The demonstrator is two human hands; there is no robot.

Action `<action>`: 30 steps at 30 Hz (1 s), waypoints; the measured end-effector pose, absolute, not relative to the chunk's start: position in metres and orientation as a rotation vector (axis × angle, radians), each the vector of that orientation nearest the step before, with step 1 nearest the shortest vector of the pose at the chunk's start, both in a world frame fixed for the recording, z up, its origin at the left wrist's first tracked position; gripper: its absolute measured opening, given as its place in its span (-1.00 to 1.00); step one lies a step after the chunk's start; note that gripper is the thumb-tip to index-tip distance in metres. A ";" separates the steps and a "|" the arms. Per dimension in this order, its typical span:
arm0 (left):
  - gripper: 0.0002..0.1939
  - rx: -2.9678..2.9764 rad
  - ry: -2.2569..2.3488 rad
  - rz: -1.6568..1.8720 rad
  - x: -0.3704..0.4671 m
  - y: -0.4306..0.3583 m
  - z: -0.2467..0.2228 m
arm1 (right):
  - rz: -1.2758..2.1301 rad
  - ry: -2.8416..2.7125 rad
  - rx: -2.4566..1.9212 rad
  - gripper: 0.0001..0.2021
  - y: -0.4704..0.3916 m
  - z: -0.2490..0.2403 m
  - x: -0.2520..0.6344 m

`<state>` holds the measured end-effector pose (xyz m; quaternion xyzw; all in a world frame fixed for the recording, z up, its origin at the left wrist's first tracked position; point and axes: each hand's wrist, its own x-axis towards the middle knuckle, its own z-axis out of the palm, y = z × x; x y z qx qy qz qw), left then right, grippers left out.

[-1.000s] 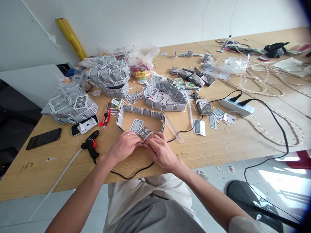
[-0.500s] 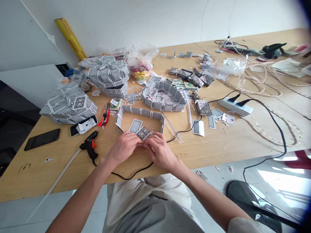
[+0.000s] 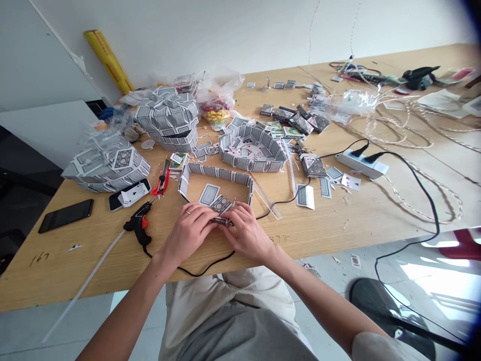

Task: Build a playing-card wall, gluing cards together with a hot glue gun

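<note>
A low wall frame [image 3: 225, 173] of folded grey-patterned playing cards stands on the table in front of me. At its near side, my left hand [image 3: 193, 224] and my right hand [image 3: 243, 224] pinch a folded playing-card strip [image 3: 221, 221] from both ends. Their fingertips hide parts of it, and I cannot tell how it joins the frame. Inside the frame, a playing card [image 3: 209, 194] lies back up, and a darker patterned card [image 3: 221, 204] is beside it, close to my fingers. Left of my hands lies a black glue gun [image 3: 137, 224] with a glue stick in it.
A red utility knife [image 3: 163, 178], a black phone [image 3: 66, 215] and card-built boxes [image 3: 108, 165] are to the left. Behind stands a card-walled tray [image 3: 251, 164]. A clear ruler [image 3: 267, 200], a power strip [image 3: 361, 164] and a black cord [image 3: 210, 271] are around me.
My left hand has shifted slightly left and its fingers have moved along the strip. More of the dark strip shows between my hands. The view has moved slightly.
</note>
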<state>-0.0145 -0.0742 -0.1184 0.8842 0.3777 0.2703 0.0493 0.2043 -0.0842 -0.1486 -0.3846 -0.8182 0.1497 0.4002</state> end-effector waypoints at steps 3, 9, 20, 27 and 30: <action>-0.86 2.700 1.157 0.854 -0.016 -0.077 -0.119 | 0.430 -2.044 -0.975 -0.90 -0.083 -0.150 0.204; -0.89 2.768 1.113 0.964 -0.018 -0.081 -0.124 | 0.493 -2.048 -0.939 -0.81 -0.084 -0.150 0.209; -0.83 2.750 1.082 1.004 -0.017 -0.081 -0.128 | 0.495 -2.056 -0.904 -0.85 -0.084 -0.154 0.213; -0.81 2.734 1.109 0.995 -0.017 -0.083 -0.131 | 0.489 -2.066 -0.909 -0.84 -0.084 -0.155 0.213; -0.83 2.734 1.118 0.987 -0.016 -0.082 -0.129 | 0.489 -2.063 -0.902 -0.83 -0.084 -0.155 0.214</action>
